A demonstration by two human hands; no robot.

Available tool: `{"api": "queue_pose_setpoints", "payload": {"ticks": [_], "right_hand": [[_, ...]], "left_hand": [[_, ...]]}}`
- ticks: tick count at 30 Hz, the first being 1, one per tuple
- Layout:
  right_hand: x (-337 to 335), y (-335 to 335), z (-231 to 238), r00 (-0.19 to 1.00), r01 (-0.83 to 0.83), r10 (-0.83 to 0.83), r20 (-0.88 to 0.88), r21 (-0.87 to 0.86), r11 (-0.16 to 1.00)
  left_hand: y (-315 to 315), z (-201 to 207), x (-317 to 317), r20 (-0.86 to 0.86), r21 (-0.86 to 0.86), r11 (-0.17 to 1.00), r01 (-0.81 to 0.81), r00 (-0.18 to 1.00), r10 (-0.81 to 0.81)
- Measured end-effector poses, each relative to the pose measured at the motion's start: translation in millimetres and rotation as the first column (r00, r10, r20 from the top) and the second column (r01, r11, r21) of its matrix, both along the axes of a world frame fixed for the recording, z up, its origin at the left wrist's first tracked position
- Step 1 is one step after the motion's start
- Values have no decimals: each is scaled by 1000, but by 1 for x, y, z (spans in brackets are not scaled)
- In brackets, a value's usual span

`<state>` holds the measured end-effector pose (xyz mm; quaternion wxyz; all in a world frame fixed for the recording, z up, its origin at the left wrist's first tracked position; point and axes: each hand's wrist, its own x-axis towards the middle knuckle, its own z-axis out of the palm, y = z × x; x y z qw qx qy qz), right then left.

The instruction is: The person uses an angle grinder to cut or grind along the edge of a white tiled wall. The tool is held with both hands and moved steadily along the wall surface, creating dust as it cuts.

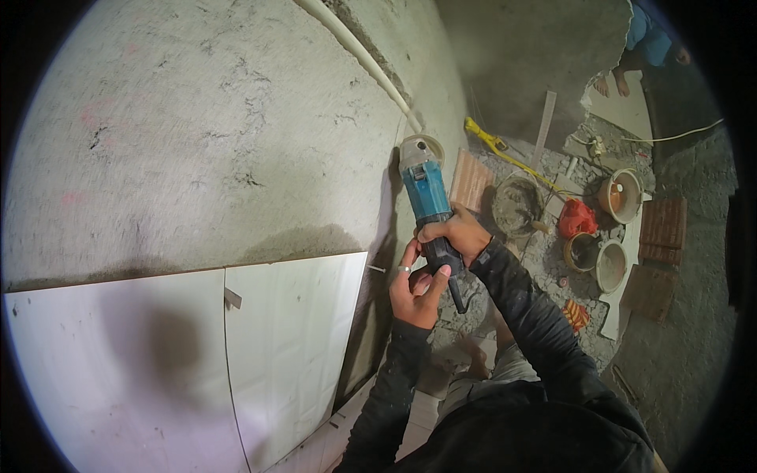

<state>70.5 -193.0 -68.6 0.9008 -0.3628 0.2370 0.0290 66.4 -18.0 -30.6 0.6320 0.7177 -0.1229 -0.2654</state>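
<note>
Angle grinder (428,191) points up mid-frame, fingers (433,231) of right hand (467,236) and left hand (413,301) gripping its black rear.

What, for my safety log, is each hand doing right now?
Left hand: partly curled at the grinder's rear; whether it grips cannot be told.
Right hand: closed, holding the grinder.

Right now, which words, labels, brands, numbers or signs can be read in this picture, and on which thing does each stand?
None can be read clearly.
Blue-and-black power tool: any marking on its body is too small and blurred.
Long pale strip: any marks are too small.
White wall tiles: no lettering seen.
</note>
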Motion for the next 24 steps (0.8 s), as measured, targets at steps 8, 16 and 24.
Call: {"api": "queue_pose_setpoints", "payload": {"ticks": [8,16,24], "right_hand": [[-4,8,1,1000,17,-17,5,8,1000],[-5,16,-5,999,42,-43,17,29,999],[-12,23,0,1000,0,-1,13,32,999]], "left_hand": [[5,6,-5,-8,-30,999,-17,1000,17],[10,6,-8,-22,-31,998,-48,999,48],[20,2,-14,-37,-41,998,-45,998,43]]}}
